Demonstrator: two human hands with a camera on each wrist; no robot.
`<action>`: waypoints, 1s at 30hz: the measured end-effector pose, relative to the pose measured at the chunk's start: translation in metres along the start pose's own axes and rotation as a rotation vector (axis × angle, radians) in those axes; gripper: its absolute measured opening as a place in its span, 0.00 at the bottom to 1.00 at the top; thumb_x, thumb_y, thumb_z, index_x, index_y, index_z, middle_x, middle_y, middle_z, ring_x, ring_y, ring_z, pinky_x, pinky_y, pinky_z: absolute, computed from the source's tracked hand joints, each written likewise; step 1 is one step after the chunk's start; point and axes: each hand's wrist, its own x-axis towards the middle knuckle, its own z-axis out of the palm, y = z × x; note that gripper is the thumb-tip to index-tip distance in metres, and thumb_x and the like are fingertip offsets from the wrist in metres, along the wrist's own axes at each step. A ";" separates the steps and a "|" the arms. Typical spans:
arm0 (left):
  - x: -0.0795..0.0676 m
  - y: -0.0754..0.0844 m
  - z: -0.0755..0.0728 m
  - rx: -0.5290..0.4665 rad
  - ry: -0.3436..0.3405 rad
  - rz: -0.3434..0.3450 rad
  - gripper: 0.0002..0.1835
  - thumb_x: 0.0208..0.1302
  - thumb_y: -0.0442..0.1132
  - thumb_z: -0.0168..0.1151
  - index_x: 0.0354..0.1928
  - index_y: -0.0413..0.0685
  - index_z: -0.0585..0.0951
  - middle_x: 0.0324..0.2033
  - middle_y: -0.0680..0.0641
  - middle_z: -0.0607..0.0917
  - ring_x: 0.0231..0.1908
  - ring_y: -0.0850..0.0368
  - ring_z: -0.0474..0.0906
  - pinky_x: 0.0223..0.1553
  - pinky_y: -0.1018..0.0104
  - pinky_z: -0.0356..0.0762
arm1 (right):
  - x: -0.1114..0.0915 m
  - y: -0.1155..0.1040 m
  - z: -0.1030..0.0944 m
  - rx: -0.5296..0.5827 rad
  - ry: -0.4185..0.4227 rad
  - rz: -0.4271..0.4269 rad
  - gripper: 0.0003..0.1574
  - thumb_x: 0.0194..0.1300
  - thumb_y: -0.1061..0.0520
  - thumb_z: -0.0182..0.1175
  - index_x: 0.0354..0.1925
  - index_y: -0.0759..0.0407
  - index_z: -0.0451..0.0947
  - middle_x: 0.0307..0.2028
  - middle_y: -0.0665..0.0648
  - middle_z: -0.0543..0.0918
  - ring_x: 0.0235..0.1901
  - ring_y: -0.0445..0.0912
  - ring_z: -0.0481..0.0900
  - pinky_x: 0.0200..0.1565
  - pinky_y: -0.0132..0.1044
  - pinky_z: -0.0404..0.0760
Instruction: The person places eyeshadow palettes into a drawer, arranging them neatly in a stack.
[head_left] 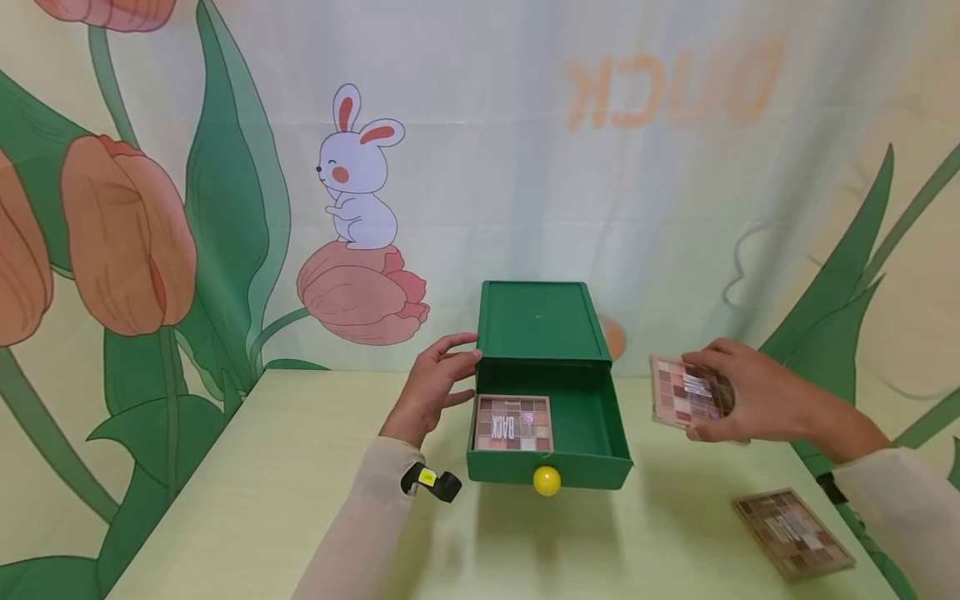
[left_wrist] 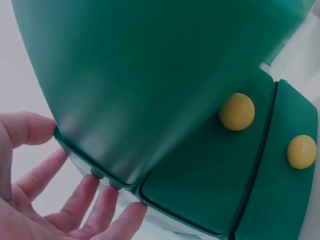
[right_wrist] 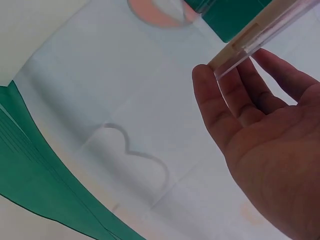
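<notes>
Where the table (head_left: 292, 500) comes nearest me, on the right, a loose palette (head_left: 793, 533) lies flat. Beyond it, my right hand (head_left: 738, 396) pinches a second palette (head_left: 675, 396) between thumb and fingers, spread no wider than the case; it is off the table, to the right of the drawer (head_left: 495, 469). That drawer stands pulled out, yellow knob (head_left: 547, 481) forward, a third palette (head_left: 513, 425) lying at its left, bare floor at its right. My left hand (head_left: 435, 383), fingers spread, touches the left side of the cabinet (head_left: 542, 321) and grasps nothing. Recommended, in my judgement: brace the cabinet lightly, level the second palette, lower it over the bare floor clear of the rim, and loosen the pinch only once it is supported. Behind hangs a printed curtain (head_left: 487, 67).
</notes>
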 end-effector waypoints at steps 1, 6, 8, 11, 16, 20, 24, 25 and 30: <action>0.000 0.000 0.000 -0.001 0.002 -0.001 0.23 0.73 0.49 0.67 0.67 0.61 0.80 0.66 0.42 0.82 0.68 0.37 0.79 0.62 0.36 0.81 | 0.000 -0.001 -0.001 -0.001 -0.003 0.000 0.62 0.46 0.31 0.82 0.68 0.65 0.74 0.56 0.61 0.79 0.46 0.48 0.75 0.40 0.43 0.80; 0.001 0.000 0.000 -0.003 0.005 -0.008 0.23 0.73 0.49 0.67 0.67 0.61 0.80 0.66 0.42 0.81 0.68 0.37 0.79 0.62 0.36 0.81 | 0.002 -0.008 -0.005 -0.010 -0.009 -0.001 0.61 0.46 0.31 0.81 0.68 0.63 0.76 0.55 0.58 0.79 0.45 0.47 0.75 0.38 0.41 0.80; 0.001 0.000 0.000 -0.002 0.004 -0.011 0.23 0.73 0.49 0.67 0.67 0.61 0.80 0.67 0.42 0.81 0.68 0.37 0.78 0.63 0.36 0.81 | 0.003 -0.013 -0.007 -0.012 -0.011 -0.002 0.60 0.46 0.30 0.80 0.68 0.62 0.76 0.54 0.57 0.80 0.44 0.46 0.75 0.37 0.40 0.79; 0.001 0.001 0.001 0.002 0.007 -0.015 0.23 0.73 0.49 0.67 0.67 0.62 0.80 0.67 0.42 0.81 0.69 0.37 0.78 0.63 0.36 0.81 | 0.006 -0.021 -0.010 -0.012 -0.017 -0.007 0.60 0.47 0.29 0.80 0.68 0.61 0.77 0.53 0.55 0.80 0.44 0.44 0.75 0.37 0.38 0.79; 0.001 0.002 0.001 0.013 0.011 -0.011 0.23 0.73 0.50 0.67 0.67 0.62 0.80 0.67 0.41 0.81 0.69 0.36 0.78 0.62 0.36 0.81 | 0.011 -0.035 -0.016 -0.012 -0.032 -0.024 0.57 0.48 0.29 0.79 0.67 0.59 0.78 0.50 0.51 0.80 0.42 0.42 0.74 0.37 0.35 0.79; 0.000 0.003 0.001 0.030 0.014 -0.003 0.23 0.73 0.50 0.67 0.68 0.62 0.80 0.68 0.41 0.80 0.68 0.36 0.78 0.61 0.37 0.82 | 0.017 -0.044 -0.017 -0.019 -0.047 -0.029 0.57 0.48 0.28 0.78 0.67 0.58 0.78 0.49 0.50 0.79 0.41 0.42 0.74 0.36 0.34 0.79; -0.002 0.004 0.002 0.040 0.018 0.006 0.23 0.73 0.50 0.66 0.68 0.62 0.79 0.67 0.41 0.81 0.68 0.37 0.79 0.60 0.37 0.83 | 0.024 -0.053 -0.014 -0.023 -0.058 -0.033 0.57 0.49 0.27 0.77 0.67 0.58 0.78 0.50 0.51 0.80 0.41 0.42 0.74 0.37 0.35 0.79; -0.002 0.004 0.002 0.040 0.018 0.009 0.23 0.73 0.49 0.66 0.68 0.62 0.79 0.67 0.41 0.81 0.67 0.37 0.79 0.60 0.37 0.83 | 0.026 -0.054 -0.013 -0.021 -0.060 -0.037 0.57 0.49 0.27 0.77 0.67 0.58 0.78 0.50 0.52 0.80 0.41 0.42 0.75 0.37 0.35 0.79; -0.002 0.004 0.003 0.039 0.011 0.015 0.22 0.74 0.49 0.65 0.68 0.61 0.79 0.67 0.41 0.80 0.67 0.37 0.79 0.61 0.38 0.83 | 0.034 -0.061 -0.007 -0.033 -0.073 -0.044 0.55 0.48 0.28 0.77 0.66 0.56 0.79 0.51 0.52 0.80 0.42 0.42 0.75 0.38 0.35 0.80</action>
